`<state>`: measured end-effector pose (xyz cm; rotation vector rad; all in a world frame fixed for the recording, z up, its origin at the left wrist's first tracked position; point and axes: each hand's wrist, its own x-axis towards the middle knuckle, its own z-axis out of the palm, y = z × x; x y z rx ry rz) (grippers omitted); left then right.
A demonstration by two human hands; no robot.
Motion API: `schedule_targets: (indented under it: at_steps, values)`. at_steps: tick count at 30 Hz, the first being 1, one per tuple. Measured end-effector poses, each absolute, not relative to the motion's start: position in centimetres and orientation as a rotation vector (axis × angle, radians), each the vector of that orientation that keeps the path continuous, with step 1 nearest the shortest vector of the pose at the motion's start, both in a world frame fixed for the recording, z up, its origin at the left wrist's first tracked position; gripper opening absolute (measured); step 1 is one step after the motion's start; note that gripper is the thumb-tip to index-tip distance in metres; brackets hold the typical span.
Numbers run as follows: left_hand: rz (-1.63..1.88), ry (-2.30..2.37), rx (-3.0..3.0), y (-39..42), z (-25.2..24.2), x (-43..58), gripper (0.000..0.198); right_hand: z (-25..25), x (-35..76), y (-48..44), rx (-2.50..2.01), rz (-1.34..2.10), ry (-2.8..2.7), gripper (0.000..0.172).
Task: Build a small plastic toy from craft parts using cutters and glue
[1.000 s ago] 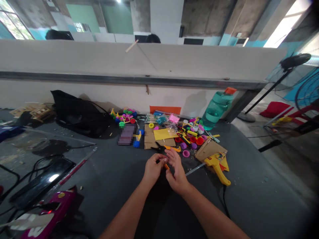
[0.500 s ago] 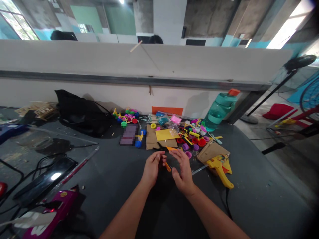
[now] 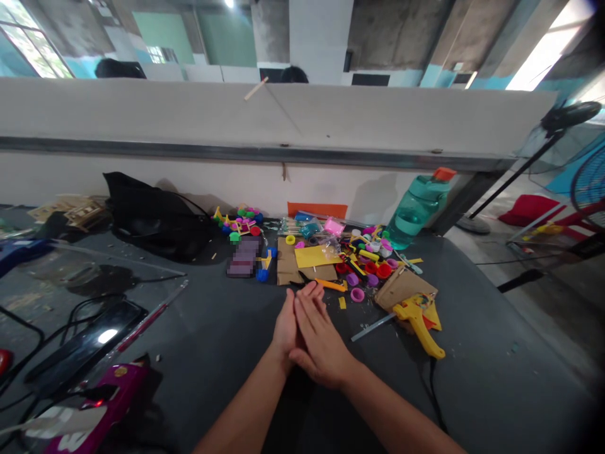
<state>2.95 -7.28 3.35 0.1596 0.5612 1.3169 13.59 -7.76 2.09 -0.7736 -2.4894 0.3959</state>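
Note:
Palm to palm, my left hand and my right hand meet above the dark table. The right hand's fingers are stretched out and lie across the left hand, hiding most of its palm. Whatever may lie between the palms cannot be seen; nothing sticks out from them. Just past the fingertips are pliers with an orange handle and dark jaws, partly covered by my hands. Beyond them lies brown cardboard with a yellow sheet on top. A small yellow piece rests to the right of my fingers.
At right, a yellow glue gun with a glue stick lies by cardboard. Purple and red rings are scattered behind. A teal bottle stands by the partition. On the left are a black bag, a purple power strip and cables.
My hands were apart, with the left fingers curled; now they are pressed together, the right having moved left onto the left. The small yellow piece and more of the glue stick are uncovered.

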Motion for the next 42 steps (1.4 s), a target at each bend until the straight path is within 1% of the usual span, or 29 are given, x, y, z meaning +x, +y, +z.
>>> schedule_targets:
  at_steps: [2,4,9,15,19,21,23,26,30,34,37,39,42]
  values:
    - [1.211,0.547,0.158,-7.5,3.7,3.1,0.053,1.9,14.0,-7.2,-0.928,0.357,-2.383,0.075]
    - [1.165,0.531,0.157,-7.6,3.9,2.8,0.055,2.0,14.2,-7.1,-0.964,0.339,-2.369,0.072]
    - [1.407,0.571,0.164,-7.2,3.9,1.7,0.055,2.6,13.6,-8.3,-0.632,0.432,-2.554,0.08]
    - [1.175,0.547,0.139,-7.3,3.5,1.9,0.059,2.3,14.1,-7.5,-0.867,0.382,-2.397,0.074]
    - [1.384,0.521,0.172,-6.9,3.3,0.8,0.057,2.9,13.6,-8.4,-0.603,0.453,-2.53,0.077]
    - [1.407,0.545,0.16,-6.8,3.3,0.7,0.057,2.9,13.5,-8.4,-0.577,0.484,-2.536,0.076]
    - [1.323,0.566,0.138,-6.9,3.4,0.9,0.058,2.5,13.7,-7.8,-0.716,0.45,-2.466,0.071]
    - [1.226,0.545,0.16,-7.1,3.7,1.0,0.06,1.8,14.3,-6.8,-0.933,0.385,-2.396,0.06]
    - [1.26,0.552,0.204,-7.1,3.9,0.3,0.061,1.3,14.4,-6.8,-0.95,0.336,-2.343,0.049]
    - [1.228,0.507,0.25,-7.1,3.9,0.4,0.063,1.1,14.3,-6.6,-0.993,0.308,-2.112,0.025]
    - [1.203,0.54,0.289,-7.2,3.6,1.3,0.055,1.1,14.8,-6.0,-1.014,0.301,-1.997,0.017]
    - [1.195,0.615,0.334,-7.3,3.3,1.9,0.046,1.2,15.2,-5.7,-1.021,0.29,-1.955,0.018]
    - [1.195,0.755,0.398,-7.4,2.7,2.5,0.033,1.4,15.5,-5.7,-1.033,0.287,-1.918,0.024]
